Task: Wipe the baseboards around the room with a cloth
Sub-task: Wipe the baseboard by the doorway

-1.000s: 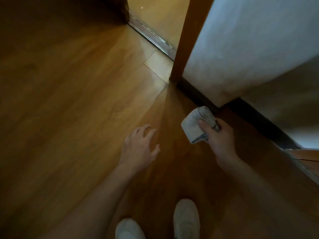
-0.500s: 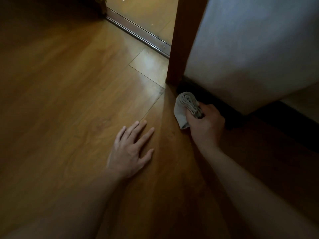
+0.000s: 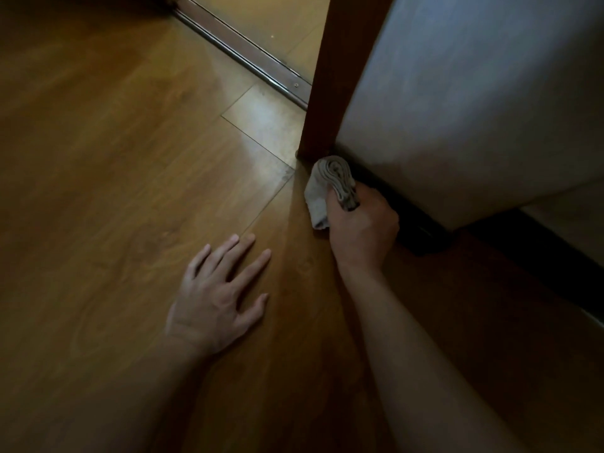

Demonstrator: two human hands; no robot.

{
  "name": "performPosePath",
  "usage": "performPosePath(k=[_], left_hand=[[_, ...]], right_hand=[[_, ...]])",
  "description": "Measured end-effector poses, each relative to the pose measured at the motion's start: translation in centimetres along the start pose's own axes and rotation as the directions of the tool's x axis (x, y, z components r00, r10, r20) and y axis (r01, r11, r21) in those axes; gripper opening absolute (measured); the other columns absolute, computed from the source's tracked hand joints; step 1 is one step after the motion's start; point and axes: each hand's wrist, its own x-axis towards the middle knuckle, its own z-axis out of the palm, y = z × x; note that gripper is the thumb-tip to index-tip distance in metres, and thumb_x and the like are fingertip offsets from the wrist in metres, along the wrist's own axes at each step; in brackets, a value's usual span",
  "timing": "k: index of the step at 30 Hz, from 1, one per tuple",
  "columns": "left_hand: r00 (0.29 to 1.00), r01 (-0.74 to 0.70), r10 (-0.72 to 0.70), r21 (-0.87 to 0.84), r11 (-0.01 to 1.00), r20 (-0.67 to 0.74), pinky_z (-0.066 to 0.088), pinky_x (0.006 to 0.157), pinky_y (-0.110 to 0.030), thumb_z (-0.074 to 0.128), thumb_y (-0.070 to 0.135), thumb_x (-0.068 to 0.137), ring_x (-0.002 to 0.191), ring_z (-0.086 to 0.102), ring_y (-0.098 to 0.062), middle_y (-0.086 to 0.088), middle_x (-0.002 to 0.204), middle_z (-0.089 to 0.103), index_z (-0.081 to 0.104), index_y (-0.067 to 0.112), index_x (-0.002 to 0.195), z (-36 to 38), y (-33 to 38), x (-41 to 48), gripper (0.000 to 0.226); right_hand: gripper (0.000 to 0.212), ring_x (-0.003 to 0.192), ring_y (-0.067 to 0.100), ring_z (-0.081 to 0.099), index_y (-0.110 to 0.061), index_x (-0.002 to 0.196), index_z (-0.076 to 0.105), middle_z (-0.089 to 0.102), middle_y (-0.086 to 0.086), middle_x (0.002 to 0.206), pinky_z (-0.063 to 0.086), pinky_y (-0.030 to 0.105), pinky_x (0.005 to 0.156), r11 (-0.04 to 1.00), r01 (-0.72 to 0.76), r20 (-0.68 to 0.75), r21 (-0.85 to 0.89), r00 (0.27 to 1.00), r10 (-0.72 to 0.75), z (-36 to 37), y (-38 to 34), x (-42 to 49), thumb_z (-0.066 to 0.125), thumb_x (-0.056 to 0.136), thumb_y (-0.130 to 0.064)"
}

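Wooden floor fills the frame, my left hand spread flat on it. My right hand grips the folded cloth against the dark baseboard at centre, by the door frame. Wiping looks underway; next, slide rightward along it

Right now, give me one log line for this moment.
right hand grips cloth at baseboard by door frame | left hand flat on floor

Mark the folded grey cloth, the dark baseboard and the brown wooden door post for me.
folded grey cloth (image 3: 318, 197): head view, on its pale side face.
dark baseboard (image 3: 421, 227): head view, on its shadowed front face.
brown wooden door post (image 3: 330, 76): head view, middle of its face.
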Motion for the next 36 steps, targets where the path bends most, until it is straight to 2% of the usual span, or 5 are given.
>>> performPosePath(k=[3, 9, 13, 27, 36], left_hand=[[1.0, -0.007, 0.007, -0.014, 1.0, -0.011, 0.022, 0.119, -0.056, 0.034, 0.065, 0.095, 0.152, 0.021, -0.02, 0.0, 0.164, 0.029, 0.034, 0.036, 0.155, 0.0, 0.0, 0.0, 0.067], [1.0, -0.015, 0.015, -0.003, 1.0, -0.019, 0.022, 0.12, -0.054, 0.036, 0.065, 0.095, 0.152, 0.022, -0.019, 0.001, 0.163, 0.03, 0.037, 0.036, 0.154, -0.1, -0.1, 0.0, 0.066], [1.0, -0.019, 0.019, 0.004, 1.0, -0.022, 0.021, 0.12, -0.053, 0.035, 0.065, 0.095, 0.152, 0.022, -0.019, 0.001, 0.163, 0.03, 0.037, 0.036, 0.153, 0.0, -0.1, 0.0, 0.066], [1.0, -0.021, 0.021, 0.001, 1.0, -0.011, 0.022, 0.12, -0.055, 0.036, 0.065, 0.093, 0.152, 0.021, -0.02, 0.0, 0.163, 0.029, 0.038, 0.035, 0.153, -0.1, -0.1, -0.1, 0.067], [0.999, -0.018, 0.018, -0.005, 1.0, -0.026, 0.021, 0.12, -0.054, 0.037, 0.065, 0.093, 0.152, 0.022, -0.02, 0.0, 0.163, 0.029, 0.038, 0.034, 0.153, -0.1, -0.1, -0.3, 0.067]], right_hand=[[0.03, 0.064, 0.009, 0.058, -0.013, 0.077, 0.07, 0.064, -0.002, 0.074, 0.039, 0.018, 0.053, 1.0, -0.008, -0.039, -0.006, 0.999, 0.008, -0.6, 0.9, -0.7, 0.065, 0.088, -0.041], [0.03, 0.063, 0.012, 0.058, -0.011, 0.076, 0.07, 0.063, 0.0, 0.073, 0.038, 0.02, 0.052, 1.0, -0.009, -0.028, -0.014, 1.0, 0.008, 0.2, 0.0, -0.1, 0.066, 0.085, -0.04], [0.027, 0.066, 0.013, 0.061, -0.013, 0.077, 0.07, 0.064, -0.001, 0.074, 0.05, 0.027, 0.055, 0.999, -0.035, -0.038, -0.009, 0.999, 0.035, -0.9, 1.0, -0.6, 0.068, 0.085, -0.039], [0.03, 0.065, 0.011, 0.058, -0.015, 0.073, 0.066, 0.061, -0.001, 0.073, 0.043, 0.023, 0.056, 0.998, -0.057, 0.024, -0.011, 0.998, 0.057, -1.2, 0.9, -0.4, 0.064, 0.087, -0.041], [0.031, 0.069, 0.013, 0.063, -0.014, 0.078, 0.069, 0.065, -0.001, 0.078, 0.056, 0.034, 0.061, 0.983, -0.183, -0.047, -0.013, 0.982, 0.183, -3.8, 3.0, -1.7, 0.069, 0.083, -0.045]])
